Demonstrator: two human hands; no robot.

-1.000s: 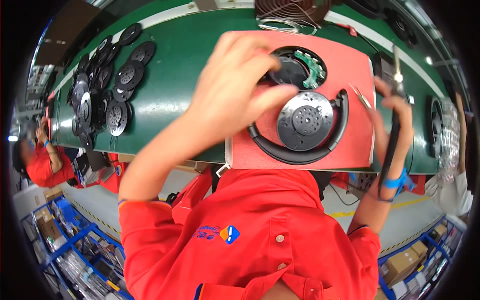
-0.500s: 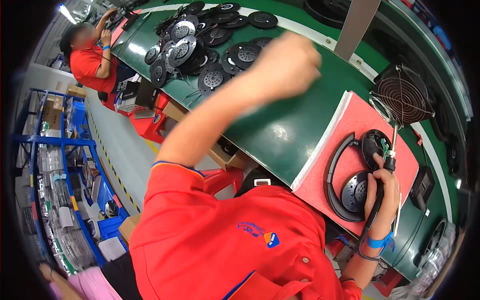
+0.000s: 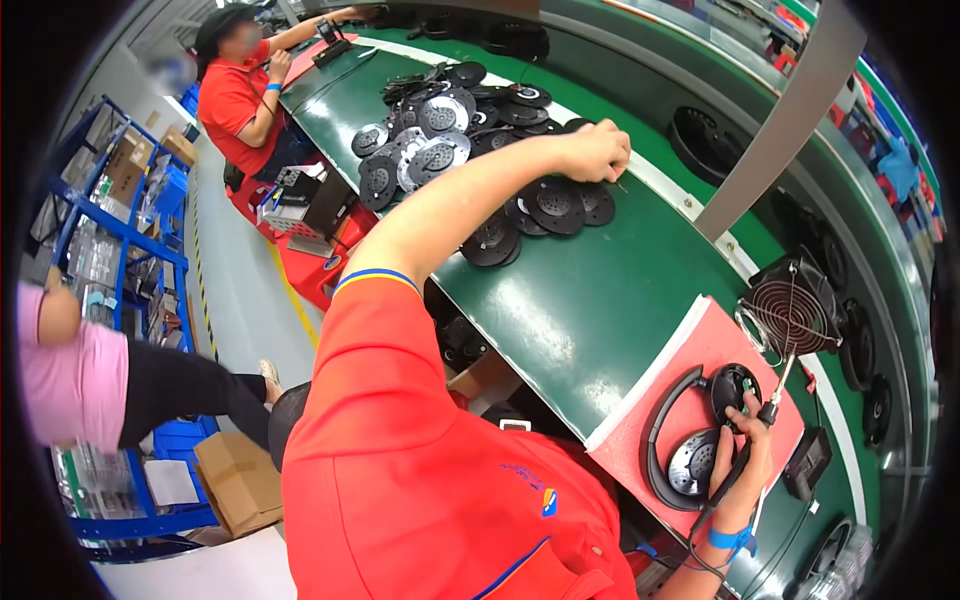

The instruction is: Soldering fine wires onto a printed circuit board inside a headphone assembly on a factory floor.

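My left hand (image 3: pixel 600 150) reaches over the pile of round black perforated discs (image 3: pixel 555 204), near the table's far edge. Its fingers are pinched together. A thin tip shows below them, too small to name. Down at the right, my right hand (image 3: pixel 748 440) is wrapped round a soldering iron (image 3: pixel 782 382), whose metal shaft points up and away. The same hand rests by a black headset (image 3: pixel 652 430) lying on a pink foam mat (image 3: pixel 640 405). One ear cup (image 3: pixel 733 388) shows its inside; the other has a silvery perforated disc (image 3: pixel 694 464).
A round fan with a wire guard (image 3: pixel 792 310) stands behind the mat, and a black box (image 3: pixel 807 462) sits to its right. A grey post (image 3: pixel 775 130) rises at the far edge. A person in red (image 3: pixel 232 105) works at the far left; another in pink (image 3: pixel 85 370) is by the shelves.
The whole view has shifted. My left hand, blurred before, now is sharp and pinching beyond the discs. My right hand keeps the soldering iron. The person in pink shows more fully.
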